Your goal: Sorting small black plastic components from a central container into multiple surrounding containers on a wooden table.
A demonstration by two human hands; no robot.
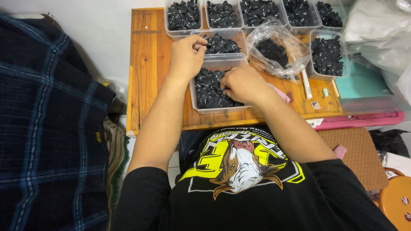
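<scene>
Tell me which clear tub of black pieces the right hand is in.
The nearest tub, at the table's front edge. The right hand rests on its black pieces; the left hand is at the tub behind.

Looks like a room in a home turned into a small piecework corner, not a factory or shop. Low wooden worktop [147, 77] pushed against a plain white wall [98, 30], set close to the tiled floor. Crowded with clear plastic tubs [214, 105] of small black folded tags [212, 90], plus a clear bag [278, 49] of the same. Flanked by a dark plaid blanket [47, 128] on one side, a woven brown mat [364, 158] and an orange stool [396, 201] on the other. White plastic sacks [376, 34] heaped at the far corner.
</scene>
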